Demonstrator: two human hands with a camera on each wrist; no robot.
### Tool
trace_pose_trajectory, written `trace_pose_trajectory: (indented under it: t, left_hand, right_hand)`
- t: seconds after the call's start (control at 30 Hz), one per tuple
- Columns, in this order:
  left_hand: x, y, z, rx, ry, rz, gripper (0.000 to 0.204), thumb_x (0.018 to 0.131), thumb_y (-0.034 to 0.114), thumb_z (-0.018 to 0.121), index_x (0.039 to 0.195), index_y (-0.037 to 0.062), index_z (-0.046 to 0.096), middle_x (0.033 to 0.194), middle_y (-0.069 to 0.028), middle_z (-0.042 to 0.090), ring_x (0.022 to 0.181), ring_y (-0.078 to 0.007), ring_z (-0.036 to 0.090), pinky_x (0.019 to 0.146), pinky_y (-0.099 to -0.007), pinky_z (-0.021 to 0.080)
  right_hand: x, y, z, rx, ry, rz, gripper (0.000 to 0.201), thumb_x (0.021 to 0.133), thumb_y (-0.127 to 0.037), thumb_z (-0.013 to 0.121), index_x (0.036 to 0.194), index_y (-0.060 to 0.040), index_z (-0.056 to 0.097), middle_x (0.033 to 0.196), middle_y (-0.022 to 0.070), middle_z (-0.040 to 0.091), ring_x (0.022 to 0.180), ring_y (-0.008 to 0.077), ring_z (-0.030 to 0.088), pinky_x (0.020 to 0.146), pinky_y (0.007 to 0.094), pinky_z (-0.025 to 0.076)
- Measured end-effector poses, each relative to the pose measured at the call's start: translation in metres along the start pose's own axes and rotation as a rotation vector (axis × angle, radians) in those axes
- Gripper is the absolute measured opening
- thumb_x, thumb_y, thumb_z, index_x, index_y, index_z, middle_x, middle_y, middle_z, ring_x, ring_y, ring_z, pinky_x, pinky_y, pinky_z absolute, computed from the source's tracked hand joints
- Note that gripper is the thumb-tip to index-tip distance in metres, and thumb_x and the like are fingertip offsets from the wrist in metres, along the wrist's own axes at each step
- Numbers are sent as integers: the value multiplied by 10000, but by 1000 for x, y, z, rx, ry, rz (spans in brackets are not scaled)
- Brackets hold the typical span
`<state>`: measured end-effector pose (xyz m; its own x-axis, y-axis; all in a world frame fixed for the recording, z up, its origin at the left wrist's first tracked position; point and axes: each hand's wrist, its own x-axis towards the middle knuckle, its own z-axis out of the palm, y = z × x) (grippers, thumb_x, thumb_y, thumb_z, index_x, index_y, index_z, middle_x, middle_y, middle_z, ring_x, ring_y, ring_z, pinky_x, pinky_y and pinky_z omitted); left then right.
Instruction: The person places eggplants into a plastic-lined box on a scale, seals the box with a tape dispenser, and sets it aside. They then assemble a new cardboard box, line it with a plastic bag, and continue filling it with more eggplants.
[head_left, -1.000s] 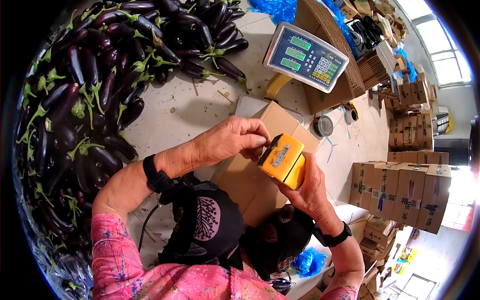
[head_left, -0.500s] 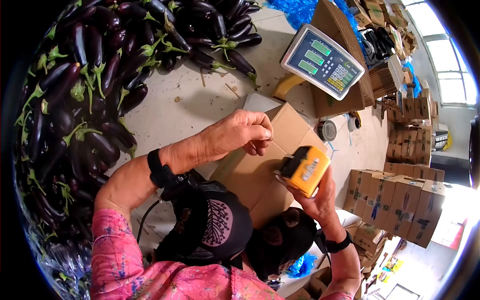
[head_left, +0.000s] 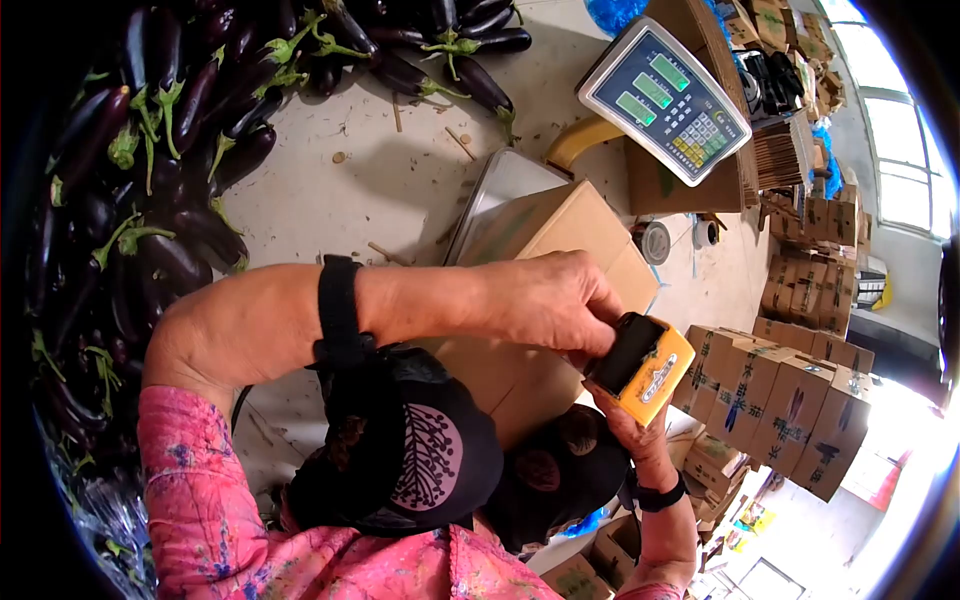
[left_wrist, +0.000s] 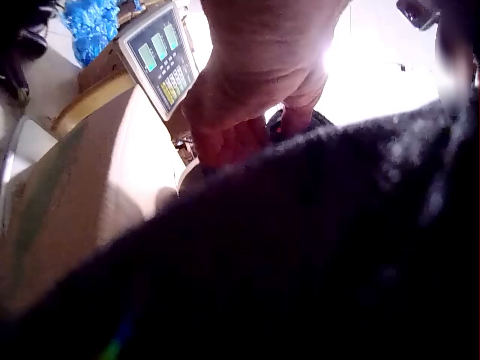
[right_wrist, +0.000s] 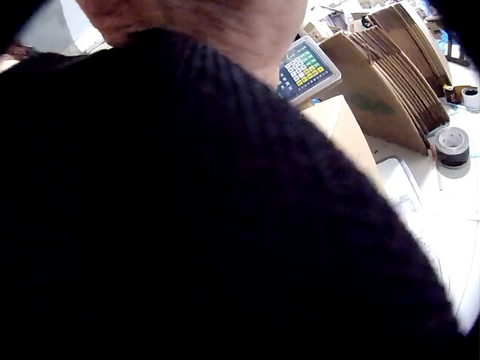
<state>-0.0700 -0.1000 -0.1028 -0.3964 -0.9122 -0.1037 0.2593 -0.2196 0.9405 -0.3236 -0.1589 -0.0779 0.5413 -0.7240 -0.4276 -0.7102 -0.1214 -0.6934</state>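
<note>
A yellow hand-held tape dispenser (head_left: pixel 652 377) with a black front is up in front of me, above a closed brown cardboard box (head_left: pixel 530 235). My right hand (head_left: pixel 618 405) grips the dispenser from below. My left hand (head_left: pixel 565 305) reaches across from the left, its fingers curled over the dispenser's black end. In the left wrist view the left hand (left_wrist: pixel 255 90) shows from behind, and dark cloth hides what the fingers hold. The right wrist view is almost wholly covered by dark knit cloth, so the right hand is hidden there.
The box sits on a metal scale platform (head_left: pixel 488 190), with the scale's display (head_left: pixel 665 100) behind it. Several purple eggplants (head_left: pixel 150 200) are heaped on the floor at left. Stacked printed cartons (head_left: pixel 790 400) stand at right, a tape roll (head_left: pixel 653 242) lies near the box, and flat cardboard (right_wrist: pixel 390 75) leans behind.
My left hand, which had drawn back from the dispenser with fingers pinched, has come back across and closed over its black end. The dispenser has shifted right and turned.
</note>
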Motion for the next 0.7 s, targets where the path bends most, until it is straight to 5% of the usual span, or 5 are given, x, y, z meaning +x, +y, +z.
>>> trace_pose_trajectory:
  t: [0.17, 0.27, 0.4, 0.6, 0.7]
  left_hand:
    - [4, -19, -14, -158, 15, -97, 208, 903, 130, 590, 998, -7, 714, 836, -63, 715, 696, -123, 648, 657, -251, 515]
    - [2, -25, -13, -405, 32, -179, 190, 898, 106, 573, 983, -21, 686, 849, -81, 712, 714, -140, 667, 677, -259, 543]
    - [1, -26, -17, -489, -14, -182, 187, 933, 139, 595, 986, -28, 660, 859, -72, 703, 732, -128, 665, 687, -264, 547]
    - [3, -29, -9, -138, 42, -72, 283, 1023, 261, 570, 966, -10, 628, 826, -46, 675, 720, -122, 654, 669, -276, 537]
    - [2, -29, -5, -201, 138, -22, 211, 969, 177, 603, 884, -13, 635, 727, -67, 648, 581, -121, 622, 546, -289, 507]
  right_hand:
    - [1, 25, -5, -143, -19, -217, 452, 949, -213, 657, 1347, -45, 522, 1209, 116, 648, 1079, 237, 665, 932, 450, 576]
    - [-1, 19, -4, -44, -44, -23, 540, 896, -263, 725, 1340, -34, 520, 1193, 103, 652, 1071, 230, 666, 919, 421, 575]
    - [4, 33, -5, 87, -23, 7, 679, 766, -218, 838, 1329, -20, 516, 1175, 95, 657, 1042, 220, 672, 906, 380, 568]
    - [6, 4, -1, -186, 76, -278, 537, 757, -179, 849, 1242, -87, 638, 1196, 80, 676, 1036, 235, 661, 943, 352, 510]
    - [9, -4, 2, -226, 86, -327, 583, 714, -161, 868, 1235, -72, 623, 1156, 79, 679, 1035, 233, 665, 933, 347, 512]
